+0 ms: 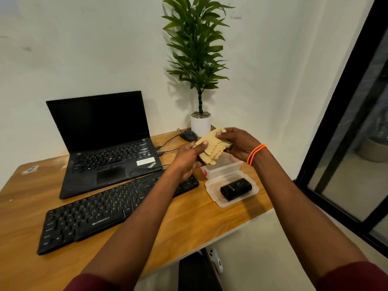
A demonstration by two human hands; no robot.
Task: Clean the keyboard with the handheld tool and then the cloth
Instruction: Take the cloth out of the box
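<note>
Cloth in both hands, above the open container; keyboard lying on the counter.

The left hand (pixel 189 158) and right hand (pixel 237 145) each pinch an edge of the folded tan cloth (pixel 212 149), thumbs on top. It appears light, soft and limp; best gripped at edges or bunched. The keyboard (pixel 109 211) is rigid. The handheld tool (pixel 236 189) rests in a container lid (pixel 212 186).
</note>
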